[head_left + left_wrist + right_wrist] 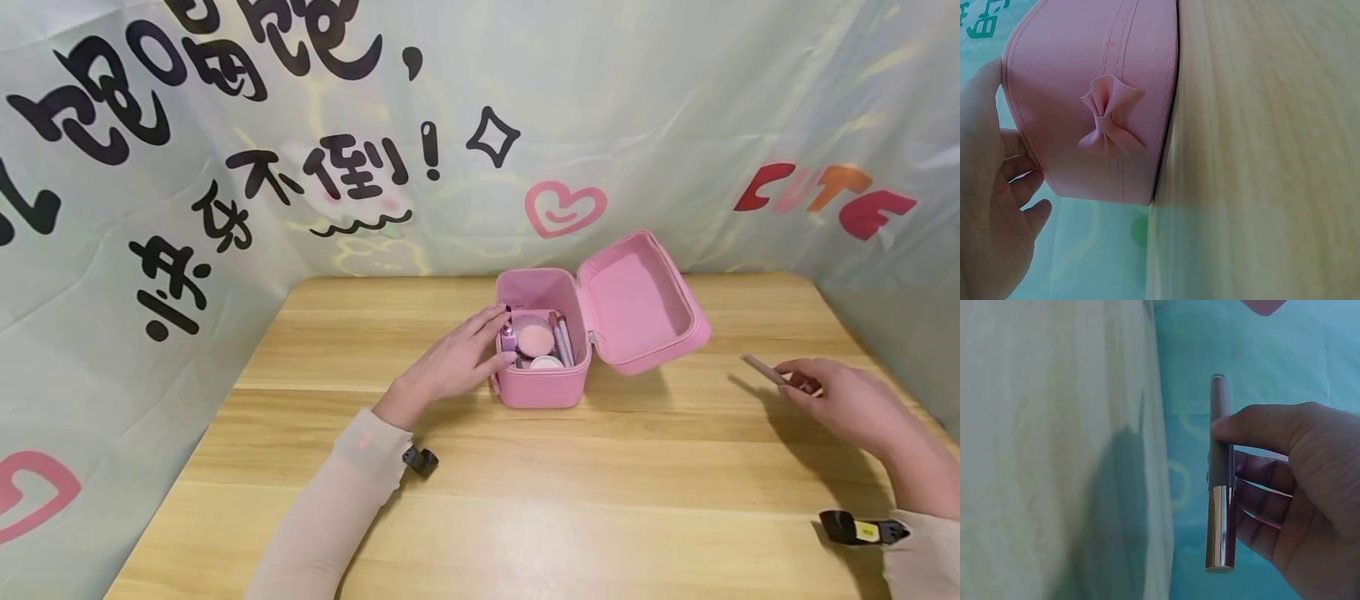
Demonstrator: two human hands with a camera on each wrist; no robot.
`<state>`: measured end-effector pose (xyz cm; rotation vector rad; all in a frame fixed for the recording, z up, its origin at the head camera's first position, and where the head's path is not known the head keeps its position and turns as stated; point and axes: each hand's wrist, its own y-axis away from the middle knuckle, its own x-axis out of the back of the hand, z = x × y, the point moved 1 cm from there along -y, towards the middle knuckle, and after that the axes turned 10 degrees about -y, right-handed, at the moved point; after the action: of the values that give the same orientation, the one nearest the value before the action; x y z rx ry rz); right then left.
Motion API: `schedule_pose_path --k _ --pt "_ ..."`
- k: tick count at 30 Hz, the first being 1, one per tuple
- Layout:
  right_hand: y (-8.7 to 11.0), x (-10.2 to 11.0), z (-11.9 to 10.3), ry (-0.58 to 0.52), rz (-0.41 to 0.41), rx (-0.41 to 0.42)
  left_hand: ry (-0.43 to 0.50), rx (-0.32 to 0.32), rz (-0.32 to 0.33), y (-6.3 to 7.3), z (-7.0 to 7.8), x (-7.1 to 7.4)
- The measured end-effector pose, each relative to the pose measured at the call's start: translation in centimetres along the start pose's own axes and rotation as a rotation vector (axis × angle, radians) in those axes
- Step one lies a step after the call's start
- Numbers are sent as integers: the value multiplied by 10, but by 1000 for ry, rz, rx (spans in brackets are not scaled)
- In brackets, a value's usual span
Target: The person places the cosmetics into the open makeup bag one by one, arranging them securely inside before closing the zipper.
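Observation:
A pink cosmetic case (543, 390) stands on the table with its lid (637, 304) swung out to the right. Inside it lie a round pale-pink puff (536, 340), a white round item (547, 362), slim cosmetic sticks (563, 337) and a small purple bottle (507, 337). My left hand (457, 357) rests on the case's left rim, thumb over the near corner. A bow (1105, 122) decorates that outer side. Well right of the lid, my right hand (847, 400) pinches a slim cosmetic tube (1220, 487), mauve with a shiny gold end, above the table.
The wooden table (465, 508) extends in front of the case. A printed cloth (675, 108) with lettering and hearts hangs behind the table and along its sides. Small black devices (422, 461) are worn on both wrists.

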<state>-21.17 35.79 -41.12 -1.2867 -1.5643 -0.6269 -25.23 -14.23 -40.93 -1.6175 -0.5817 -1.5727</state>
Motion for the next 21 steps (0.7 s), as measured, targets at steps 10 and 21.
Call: schedule_pose_path --k 10,21 --pt "-1 14 -25 8 99 65 -1 -3 12 0 0 -1" --pt "-1 30 -61 34 178 99 4 -3 12 0 0 0"
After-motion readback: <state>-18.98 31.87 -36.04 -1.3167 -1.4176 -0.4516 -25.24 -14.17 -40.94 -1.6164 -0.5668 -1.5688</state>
